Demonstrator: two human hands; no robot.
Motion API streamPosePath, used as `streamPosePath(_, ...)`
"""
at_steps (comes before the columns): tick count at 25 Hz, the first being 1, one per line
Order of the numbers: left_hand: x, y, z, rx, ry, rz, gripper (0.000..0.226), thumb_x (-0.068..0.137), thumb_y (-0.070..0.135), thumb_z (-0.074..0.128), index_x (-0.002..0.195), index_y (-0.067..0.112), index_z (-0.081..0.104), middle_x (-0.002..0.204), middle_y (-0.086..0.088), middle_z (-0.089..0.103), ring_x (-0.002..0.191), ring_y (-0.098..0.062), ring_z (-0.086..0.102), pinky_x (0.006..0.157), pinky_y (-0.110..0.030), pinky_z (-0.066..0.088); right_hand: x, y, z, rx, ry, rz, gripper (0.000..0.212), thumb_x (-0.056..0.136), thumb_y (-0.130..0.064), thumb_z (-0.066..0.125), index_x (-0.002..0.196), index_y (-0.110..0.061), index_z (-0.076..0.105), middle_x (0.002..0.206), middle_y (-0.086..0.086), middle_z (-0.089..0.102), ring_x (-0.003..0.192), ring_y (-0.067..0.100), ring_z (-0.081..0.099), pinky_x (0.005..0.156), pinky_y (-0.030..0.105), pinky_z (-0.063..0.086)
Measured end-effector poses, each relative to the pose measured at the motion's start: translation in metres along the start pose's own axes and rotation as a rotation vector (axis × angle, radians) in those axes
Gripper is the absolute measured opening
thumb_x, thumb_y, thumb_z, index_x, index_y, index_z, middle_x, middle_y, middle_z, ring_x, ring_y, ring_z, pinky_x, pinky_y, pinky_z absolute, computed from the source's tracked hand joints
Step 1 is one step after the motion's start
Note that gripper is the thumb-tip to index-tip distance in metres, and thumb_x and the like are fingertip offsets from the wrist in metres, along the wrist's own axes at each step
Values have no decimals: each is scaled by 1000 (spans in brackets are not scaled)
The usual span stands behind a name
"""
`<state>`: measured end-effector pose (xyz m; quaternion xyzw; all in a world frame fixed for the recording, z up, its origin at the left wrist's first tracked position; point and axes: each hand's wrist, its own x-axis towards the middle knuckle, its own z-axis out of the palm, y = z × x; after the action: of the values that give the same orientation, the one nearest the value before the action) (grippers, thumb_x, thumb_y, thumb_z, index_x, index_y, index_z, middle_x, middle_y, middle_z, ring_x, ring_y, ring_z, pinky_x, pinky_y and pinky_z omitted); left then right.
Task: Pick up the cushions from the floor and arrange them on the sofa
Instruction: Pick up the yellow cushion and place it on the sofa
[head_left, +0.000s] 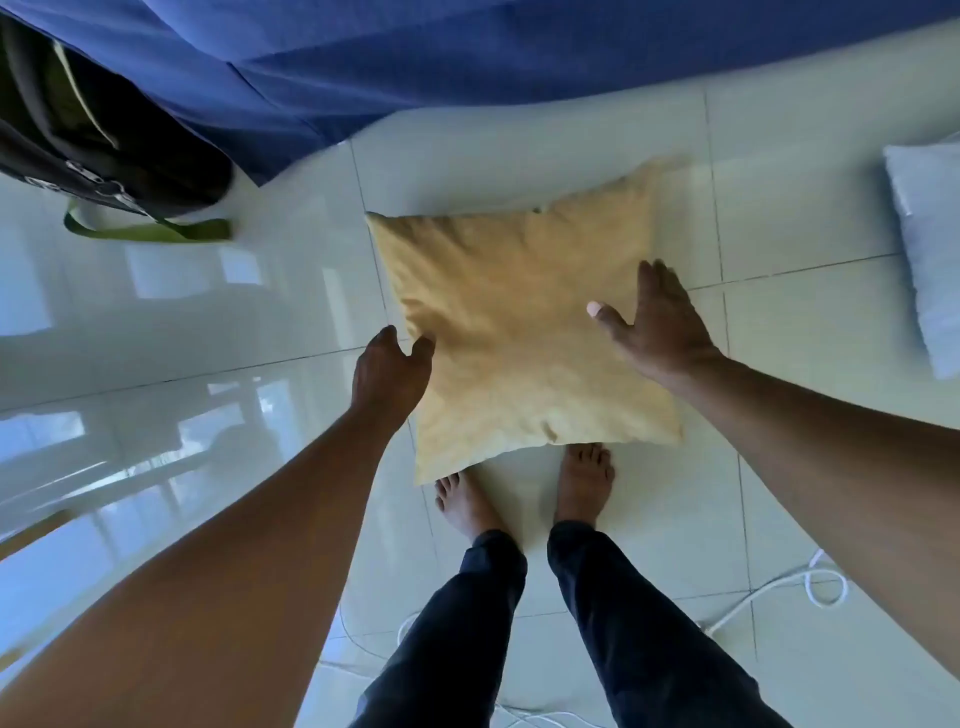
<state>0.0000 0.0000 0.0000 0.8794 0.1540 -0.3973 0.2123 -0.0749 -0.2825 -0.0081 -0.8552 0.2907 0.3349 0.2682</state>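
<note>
A square yellow cushion lies flat on the white tiled floor, just in front of my bare feet. My left hand is at its left edge with curved, parted fingers, the thumb touching the fabric. My right hand is spread open over the cushion's right side, fingers apart. Neither hand has closed on it. A pale blue-white cushion lies on the floor at the right edge, partly cut off. The sofa's blue cover hangs across the top of the view.
A black bag with a green strap sits at the upper left beside the blue cover. White cables coil on the glossy tiles at the lower right and behind my feet.
</note>
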Motion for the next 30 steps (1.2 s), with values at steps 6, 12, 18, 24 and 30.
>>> streamPosePath(6, 89, -24, 41, -393, 4, -291, 59, 95, 61, 58, 107, 4, 68, 99, -10, 68, 101, -32, 59, 102, -43, 52, 82, 33, 46, 305, 78, 345, 109, 87, -84, 50, 162, -7, 29, 169, 14, 34, 154, 35, 35, 120, 47, 31)
streamPosePath(12, 121, -33, 66, -805, -233, -319, 58, 87, 72, 64, 128, 31, 72, 125, 7, 79, 108, -12, 77, 98, -40, 60, 113, 48, 63, 849, -2, 555, 101, 79, -92, 46, 144, -16, 60, 140, 7, 67, 123, 28, 64, 112, 41, 47)
streamPosePath(18, 66, -12, 39, -776, -232, -297, 48, 86, 66, 67, 116, 30, 78, 102, 3, 85, 94, -19, 80, 78, -37, 61, 61, 30, 36, 910, -56, 429, 96, 69, -92, 59, 131, -19, 70, 123, 5, 76, 113, 29, 71, 109, 46, 51)
streamPosePath(24, -49, 9, -40, -797, -174, -263, 51, 81, 67, 67, 114, 30, 79, 109, 5, 83, 108, -21, 73, 99, -43, 55, -51, -2, -42, 895, 58, 402, 89, 63, -95, 58, 101, -17, 75, 98, 4, 77, 98, 29, 73, 98, 42, 57)
streamPosePath(30, -197, 46, -154, -879, -157, -160, 53, 74, 71, 71, 110, 31, 77, 95, 13, 84, 104, -16, 73, 85, -39, 56, -193, -56, -162, 949, 119, 283, 89, 51, -99, 57, 90, -22, 76, 91, -2, 78, 88, 21, 73, 74, 34, 55)
